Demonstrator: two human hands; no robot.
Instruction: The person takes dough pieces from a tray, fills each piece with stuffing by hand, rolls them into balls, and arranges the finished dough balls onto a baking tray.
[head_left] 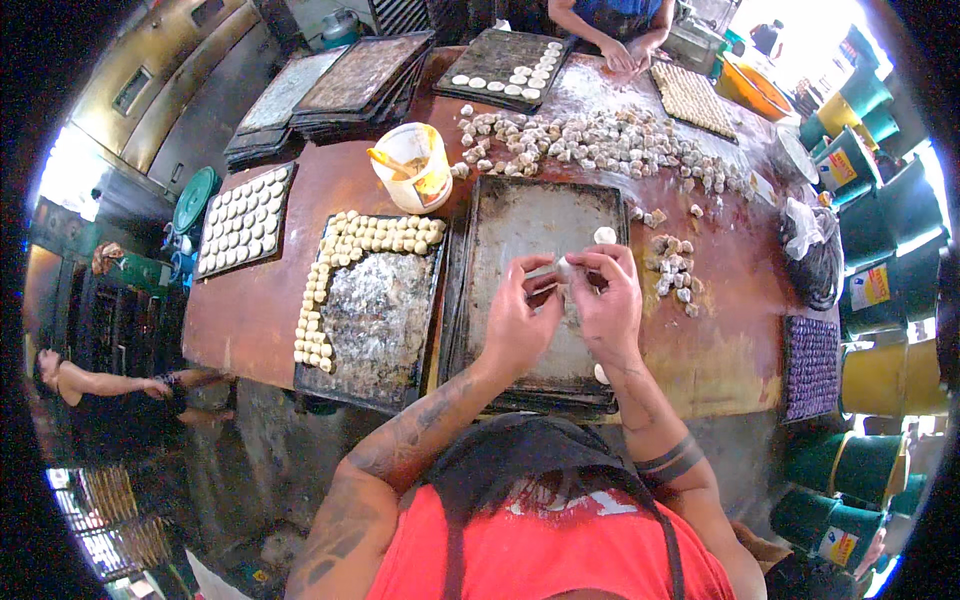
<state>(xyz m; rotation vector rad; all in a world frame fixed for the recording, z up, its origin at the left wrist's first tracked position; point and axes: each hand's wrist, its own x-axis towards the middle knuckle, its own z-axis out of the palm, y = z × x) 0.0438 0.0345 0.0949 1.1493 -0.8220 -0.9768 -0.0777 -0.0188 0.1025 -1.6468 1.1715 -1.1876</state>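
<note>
My left hand (522,312) and my right hand (608,300) meet over a worn metal baking tray (510,225). Between their fingertips they pinch a small whitish piece of dough (563,268), mostly hidden by the fingers. A flat white dough round (605,235) lies on the tray just beyond my right hand, and part of another dough round (601,374) shows beside my right forearm. To the right, on the table, sits a small cluster of floury filling lumps (675,265).
Left of me is a tray of small dough balls (325,275), with a white bucket (418,170) behind it. A large heap of floury lumps (600,140) spreads across the far table. Opposite, a co-worker's hands (625,58) work near a filled tray (695,100). Purple pieces (812,368) fill another tray at right.
</note>
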